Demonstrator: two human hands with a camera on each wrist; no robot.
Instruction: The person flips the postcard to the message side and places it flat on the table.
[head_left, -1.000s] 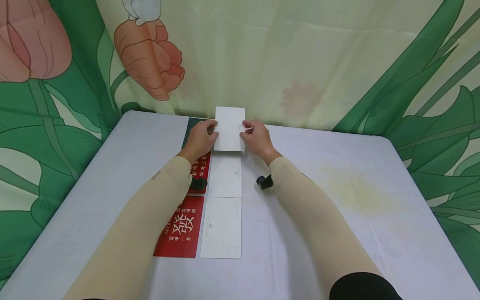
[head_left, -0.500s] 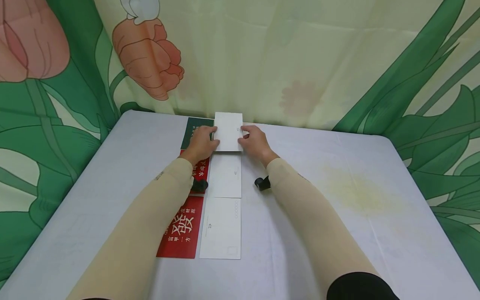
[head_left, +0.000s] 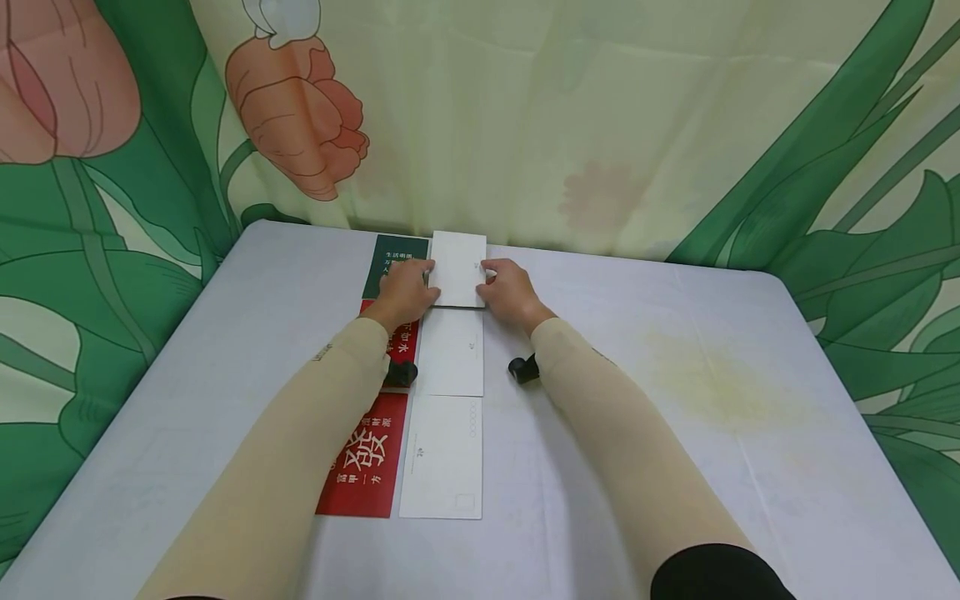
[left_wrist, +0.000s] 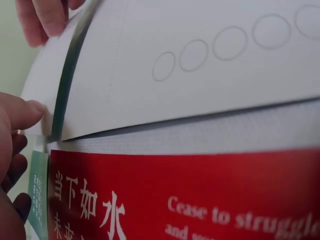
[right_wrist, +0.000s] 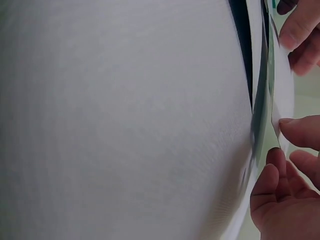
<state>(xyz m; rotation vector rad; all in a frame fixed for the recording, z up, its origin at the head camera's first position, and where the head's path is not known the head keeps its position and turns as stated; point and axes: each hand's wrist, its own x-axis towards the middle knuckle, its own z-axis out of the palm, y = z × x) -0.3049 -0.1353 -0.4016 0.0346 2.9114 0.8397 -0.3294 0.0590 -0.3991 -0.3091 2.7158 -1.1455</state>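
Note:
Both hands hold a white postcard [head_left: 457, 268] by its long sides at the far end of the table. My left hand [head_left: 406, 292] pinches its left edge, thumb on top in the left wrist view. On the opposite edge, my right hand [head_left: 513, 293] grips it between thumb and fingers. The card's near edge lies just above a second white postcard [head_left: 452, 353], which has a row of printed circles. A third white postcard [head_left: 441, 458] lies nearest the front. In the right wrist view the held card [right_wrist: 283, 87] appears almost edge-on, slightly bowed.
Left of the white cards runs a column: a dark green postcard [head_left: 386, 258] at the back, a red one [head_left: 406, 337] partly under the left forearm, and another red one [head_left: 363, 467] in front. A white cloth covers the table [head_left: 637, 350]; a floral curtain [head_left: 510, 125] hangs behind.
The held white postcard has come down and slightly nearer, its far edge lower in view. Both hands have lowered with it, and more of the dark green card shows.

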